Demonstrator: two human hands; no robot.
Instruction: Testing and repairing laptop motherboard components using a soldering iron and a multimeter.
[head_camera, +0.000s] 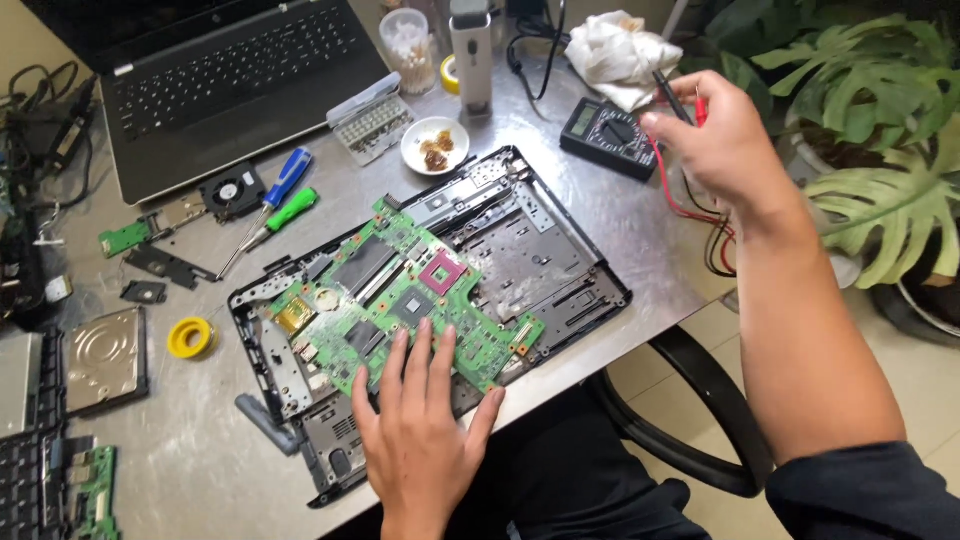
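Brushed grey metal tabletop (620, 230) carries a black plastic laptop base shell (560, 250) near its front edge, with a green circuit board (400, 290), studded and flat, lying loose across it. The left hand (420, 430) rests on the board, fingers spread flat. The right hand (715, 140) pinches red and black multimeter probes (685, 105) above the black multimeter (610, 135) at the back edge. Pressing down could flex the board; dangling leads might snag.

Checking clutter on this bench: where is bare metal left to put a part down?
Bare table lies between the laptop chassis and the multimeter, and between the solder roll and the near edge. Crowded: the far left around the screwdrivers, fan and hard drive.
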